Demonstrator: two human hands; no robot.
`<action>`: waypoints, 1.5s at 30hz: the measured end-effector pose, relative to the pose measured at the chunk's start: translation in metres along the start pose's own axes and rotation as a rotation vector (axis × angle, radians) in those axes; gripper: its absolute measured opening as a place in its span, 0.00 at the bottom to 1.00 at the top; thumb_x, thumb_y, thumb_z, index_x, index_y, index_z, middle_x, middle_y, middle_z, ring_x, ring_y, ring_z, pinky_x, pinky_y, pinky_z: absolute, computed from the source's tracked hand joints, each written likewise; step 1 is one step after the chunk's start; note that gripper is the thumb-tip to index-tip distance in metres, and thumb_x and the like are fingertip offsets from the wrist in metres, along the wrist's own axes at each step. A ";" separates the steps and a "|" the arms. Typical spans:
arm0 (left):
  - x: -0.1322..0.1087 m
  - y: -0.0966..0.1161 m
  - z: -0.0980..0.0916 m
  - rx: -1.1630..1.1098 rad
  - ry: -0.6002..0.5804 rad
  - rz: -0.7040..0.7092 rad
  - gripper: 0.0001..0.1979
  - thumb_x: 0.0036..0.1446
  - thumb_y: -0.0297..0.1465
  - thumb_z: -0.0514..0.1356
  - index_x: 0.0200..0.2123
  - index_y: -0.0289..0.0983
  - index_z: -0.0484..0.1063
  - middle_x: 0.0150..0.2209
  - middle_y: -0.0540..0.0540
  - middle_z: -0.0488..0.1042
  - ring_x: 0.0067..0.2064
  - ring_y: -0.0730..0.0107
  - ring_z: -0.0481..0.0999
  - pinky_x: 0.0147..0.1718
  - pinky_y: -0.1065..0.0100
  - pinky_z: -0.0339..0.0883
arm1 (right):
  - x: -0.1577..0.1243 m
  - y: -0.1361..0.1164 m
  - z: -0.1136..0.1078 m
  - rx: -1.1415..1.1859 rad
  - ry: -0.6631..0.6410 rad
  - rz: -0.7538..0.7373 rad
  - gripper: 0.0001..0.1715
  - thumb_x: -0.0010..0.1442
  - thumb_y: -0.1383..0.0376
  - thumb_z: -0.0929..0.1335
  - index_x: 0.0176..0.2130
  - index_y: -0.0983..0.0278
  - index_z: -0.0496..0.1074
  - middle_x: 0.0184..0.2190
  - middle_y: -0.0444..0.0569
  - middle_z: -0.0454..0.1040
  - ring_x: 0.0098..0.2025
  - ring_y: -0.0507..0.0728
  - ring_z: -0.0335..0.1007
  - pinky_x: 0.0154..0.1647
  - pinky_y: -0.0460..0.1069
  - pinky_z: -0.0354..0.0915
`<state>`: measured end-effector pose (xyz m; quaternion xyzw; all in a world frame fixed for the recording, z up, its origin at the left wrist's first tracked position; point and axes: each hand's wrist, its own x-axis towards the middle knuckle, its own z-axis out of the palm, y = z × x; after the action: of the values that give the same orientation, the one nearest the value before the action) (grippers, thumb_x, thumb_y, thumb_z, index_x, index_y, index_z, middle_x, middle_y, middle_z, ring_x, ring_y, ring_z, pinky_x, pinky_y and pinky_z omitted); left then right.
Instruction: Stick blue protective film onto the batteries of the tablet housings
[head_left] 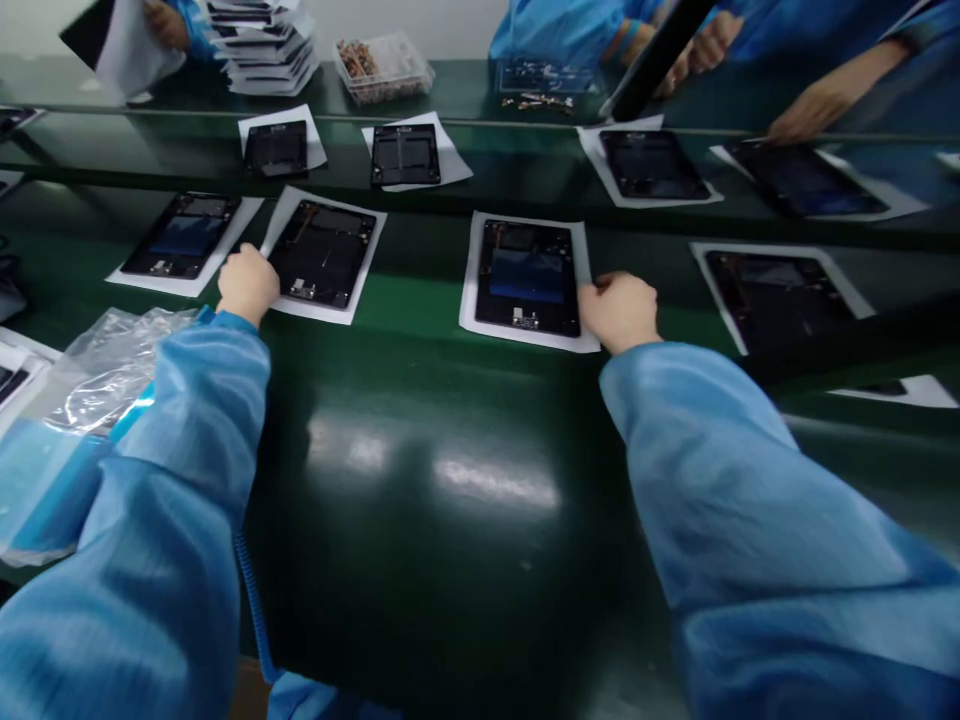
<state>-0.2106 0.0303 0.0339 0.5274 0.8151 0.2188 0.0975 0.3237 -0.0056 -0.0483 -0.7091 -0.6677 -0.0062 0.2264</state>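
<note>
My left hand [248, 283] is closed at the left edge of a white paper sheet [343, 315] under a dark, open tablet housing [325, 252]. Its fingertips are mostly hidden behind the hand. Farther right, my right hand [619, 310] pinches the right edge of another white sheet [466, 310]. On that sheet lies a second tablet housing [525, 272], with a bluish panel and small parts along its lower edge. Both housings rest flat on the green work surface [420, 300].
Another tablet housing [184, 238] lies left of my left hand; one more [780, 290] sits at the right. A clear plastic bag [112, 370] lies beside my left sleeve. Behind the raised ledge are a parts box [382, 70], a paper stack [259, 45] and a co-worker's hand [817, 105].
</note>
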 end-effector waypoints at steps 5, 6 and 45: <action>-0.032 0.036 -0.030 -0.330 0.086 -0.134 0.10 0.73 0.24 0.59 0.54 0.30 0.65 0.43 0.53 0.75 0.35 0.80 0.70 0.47 0.66 0.76 | -0.051 -0.083 -0.007 0.520 0.013 0.112 0.25 0.61 0.60 0.71 0.56 0.66 0.75 0.59 0.65 0.75 0.56 0.67 0.75 0.66 0.68 0.68; -0.047 0.040 -0.036 -0.400 0.084 -0.155 0.07 0.74 0.24 0.56 0.53 0.31 0.65 0.38 0.56 0.72 0.31 0.81 0.67 0.42 0.69 0.75 | -0.067 -0.106 -0.008 0.765 -0.077 0.162 0.26 0.61 0.57 0.72 0.56 0.63 0.74 0.60 0.62 0.74 0.54 0.65 0.76 0.64 0.66 0.71; -0.192 -0.104 -0.131 0.239 -0.448 0.258 0.22 0.53 0.53 0.57 0.30 0.40 0.75 0.31 0.48 0.81 0.35 0.60 0.78 0.36 0.67 0.67 | -0.242 -0.132 -0.099 0.735 -0.347 0.336 0.18 0.57 0.53 0.74 0.43 0.62 0.79 0.38 0.51 0.81 0.44 0.63 0.77 0.57 0.61 0.73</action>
<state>-0.2651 -0.2121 0.0881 0.6696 0.7195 0.0099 0.1839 0.2015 -0.2660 0.0067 -0.6707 -0.5293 0.3878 0.3458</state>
